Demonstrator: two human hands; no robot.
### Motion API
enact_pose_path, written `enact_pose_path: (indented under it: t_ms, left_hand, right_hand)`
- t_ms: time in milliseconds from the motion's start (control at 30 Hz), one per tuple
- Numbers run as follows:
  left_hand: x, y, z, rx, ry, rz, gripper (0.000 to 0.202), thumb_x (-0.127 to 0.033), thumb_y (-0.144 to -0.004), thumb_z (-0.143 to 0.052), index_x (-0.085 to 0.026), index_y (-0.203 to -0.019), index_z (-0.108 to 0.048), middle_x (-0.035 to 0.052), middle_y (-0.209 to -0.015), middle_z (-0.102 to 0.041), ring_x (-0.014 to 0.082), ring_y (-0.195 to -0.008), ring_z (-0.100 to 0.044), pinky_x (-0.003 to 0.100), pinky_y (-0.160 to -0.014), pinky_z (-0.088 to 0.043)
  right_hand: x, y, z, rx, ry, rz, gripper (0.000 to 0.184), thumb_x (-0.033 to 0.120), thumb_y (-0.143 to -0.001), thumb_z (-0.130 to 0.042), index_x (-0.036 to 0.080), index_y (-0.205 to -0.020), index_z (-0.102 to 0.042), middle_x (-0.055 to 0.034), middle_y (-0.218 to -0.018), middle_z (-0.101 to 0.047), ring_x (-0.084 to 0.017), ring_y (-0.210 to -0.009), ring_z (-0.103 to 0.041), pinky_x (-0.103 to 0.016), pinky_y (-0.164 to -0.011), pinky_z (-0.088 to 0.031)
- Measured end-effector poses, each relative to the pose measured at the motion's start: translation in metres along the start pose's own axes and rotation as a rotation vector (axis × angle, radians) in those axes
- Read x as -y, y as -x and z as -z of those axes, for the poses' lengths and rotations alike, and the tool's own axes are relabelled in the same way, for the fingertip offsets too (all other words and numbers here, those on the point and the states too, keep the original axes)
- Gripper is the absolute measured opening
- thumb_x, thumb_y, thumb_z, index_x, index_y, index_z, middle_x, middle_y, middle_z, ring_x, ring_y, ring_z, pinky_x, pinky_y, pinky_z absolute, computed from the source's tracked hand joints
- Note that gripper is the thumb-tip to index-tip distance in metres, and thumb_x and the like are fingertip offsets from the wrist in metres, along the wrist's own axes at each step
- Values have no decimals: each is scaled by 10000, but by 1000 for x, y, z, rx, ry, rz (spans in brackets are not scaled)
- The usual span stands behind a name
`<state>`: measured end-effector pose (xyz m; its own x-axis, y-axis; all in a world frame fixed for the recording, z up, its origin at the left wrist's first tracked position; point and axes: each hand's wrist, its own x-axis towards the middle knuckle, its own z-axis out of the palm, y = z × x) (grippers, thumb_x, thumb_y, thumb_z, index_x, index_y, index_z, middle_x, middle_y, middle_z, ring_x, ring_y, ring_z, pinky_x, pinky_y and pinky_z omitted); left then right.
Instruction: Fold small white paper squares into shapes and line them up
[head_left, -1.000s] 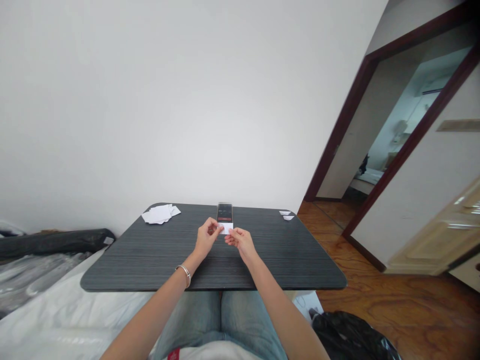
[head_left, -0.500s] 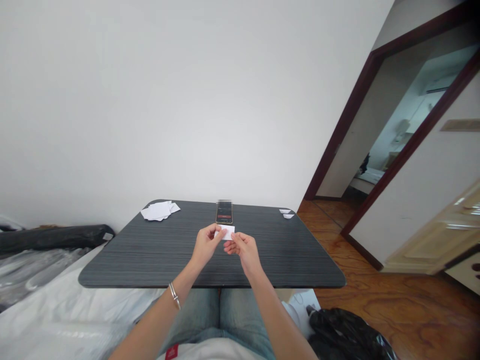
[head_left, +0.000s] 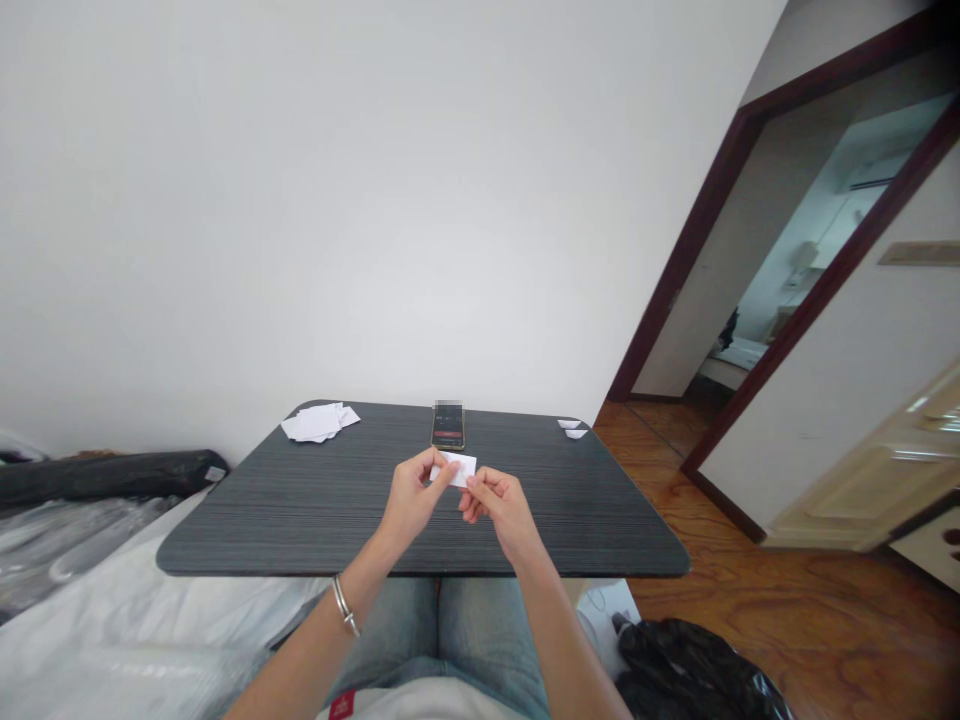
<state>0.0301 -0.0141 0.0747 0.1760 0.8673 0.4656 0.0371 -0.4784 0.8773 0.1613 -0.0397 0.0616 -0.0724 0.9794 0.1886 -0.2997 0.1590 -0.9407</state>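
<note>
A small white paper slip (head_left: pixel 459 467) is held above the dark striped table (head_left: pixel 300 520) between both hands. My left hand (head_left: pixel 411 497) pinches its left end with thumb and fingers closed. My right hand (head_left: pixel 501 503) pinches its right lower edge, fingers curled. A phone (head_left: pixel 448 426) with a lit screen lies just beyond the slip at the table's far middle. A silver bracelet sits on my left wrist.
A loose pile of white paper pieces (head_left: pixel 318 422) lies at the table's far left corner, two small folded pieces (head_left: pixel 573 428) at the far right. A black bag (head_left: pixel 697 670) sits on the wooden floor at right. Plastic-covered bedding (head_left: pixel 90 610) is at left.
Both hands drew the slip back toward me, away from the phone, and the right hand shifted lower along the slip's edge.
</note>
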Motion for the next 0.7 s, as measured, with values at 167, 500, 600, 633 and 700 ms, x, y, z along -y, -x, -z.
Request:
enact_pose_path:
  t_ms: [167, 500, 600, 633, 700]
  left_hand:
    - [-2, -1, 0, -2, 92, 46, 241, -310, -717, -564, -158, -563, -457, -41, -520, -460, 84, -493, -408, 189, -475, -332]
    - [-6, -2, 9, 128, 156, 103, 208, -311, -708, -574, -150, -607, -488, -31, -554, -488, 86, -513, -435, 189, -481, -352]
    - [-3, -1, 11, 136, 143, 94, 199, -299, -713, -573, -146, -615, -494, -27, -560, -488, 86, -518, -431, 188, -483, -350]
    - [-1, 0, 12, 129, 140, 90, 202, -300, -717, -569, -145, -613, -492, -28, -557, -482, 84, -517, -426, 186, -482, -348]
    - [2, 3, 14, 118, 137, 91, 210, -306, -723, -565, -143, -615, -489, -31, -560, -473, 79, -515, -417, 181, -479, -344]
  right_hand:
    - [1, 2, -3, -1, 5, 14, 246, 347, -672, -637, 146, -559, -553, 12, -474, -597, -72, -362, -508, -162, -361, -403]
    - [2, 4, -4, -33, 53, 37, 242, 345, -679, -629, 145, -565, -555, 15, -461, -586, -73, -359, -501, -164, -355, -402]
    - [-1, 3, -5, -24, 34, 17, 250, 354, -676, -629, 144, -565, -551, 13, -466, -591, -74, -361, -508, -163, -356, -404]
    - [-2, 3, -5, -16, 26, 7, 253, 357, -676, -627, 143, -567, -549, 11, -470, -595, -75, -364, -513, -162, -358, -406]
    - [-5, 3, -5, 4, 16, -14, 262, 367, -678, -623, 139, -572, -548, 6, -480, -601, -76, -370, -521, -159, -360, -407]
